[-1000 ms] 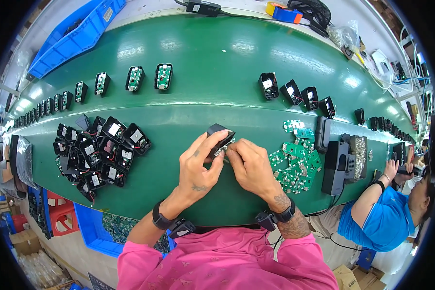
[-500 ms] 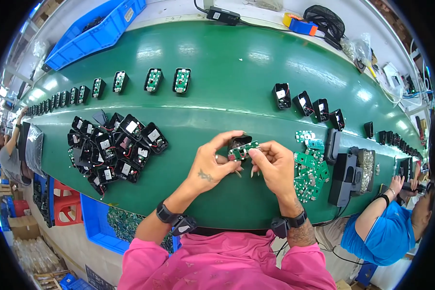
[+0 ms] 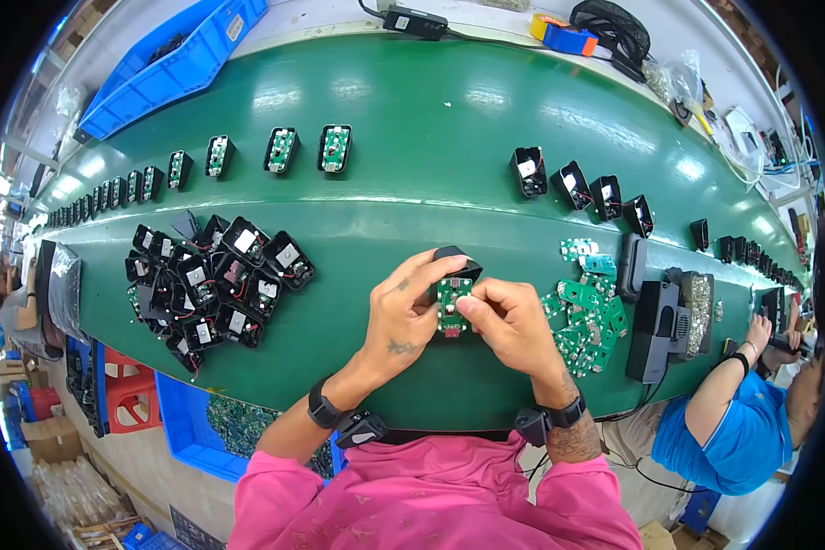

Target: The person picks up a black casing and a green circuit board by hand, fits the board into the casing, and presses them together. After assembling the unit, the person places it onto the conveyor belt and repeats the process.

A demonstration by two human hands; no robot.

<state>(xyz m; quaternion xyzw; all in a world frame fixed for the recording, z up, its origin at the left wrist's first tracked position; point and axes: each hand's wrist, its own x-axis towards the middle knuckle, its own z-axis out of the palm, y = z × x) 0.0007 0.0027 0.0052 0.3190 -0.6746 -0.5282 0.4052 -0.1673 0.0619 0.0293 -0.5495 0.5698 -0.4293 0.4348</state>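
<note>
My left hand [image 3: 401,310] is closed around a black plastic housing [image 3: 467,267], its fingers along the left side and far end. Over the near part of that housing lies a green circuit board [image 3: 450,308] with a reddish-pink connector at its near end. The thumb and fingers of my right hand [image 3: 509,321] pinch the board's right edge. Whether the board sits inside the housing or only against it, I cannot tell. To the right is a pile of loose green circuit boards [image 3: 588,316]; to the left, a heap of black housings [image 3: 206,284] with wires.
A row of housings with boards [image 3: 335,148] runs off to the far left, and open black housings [image 3: 529,171] line the right. A dark grey device [image 3: 653,330] stands beside the loose boards. Blue bins [image 3: 170,69] lie beyond the table and below it. Co-workers sit at both sides.
The circuit board has turned from lying crosswise to pointing lengthwise toward me. Both hands have turned with it and come closer together around the housing.
</note>
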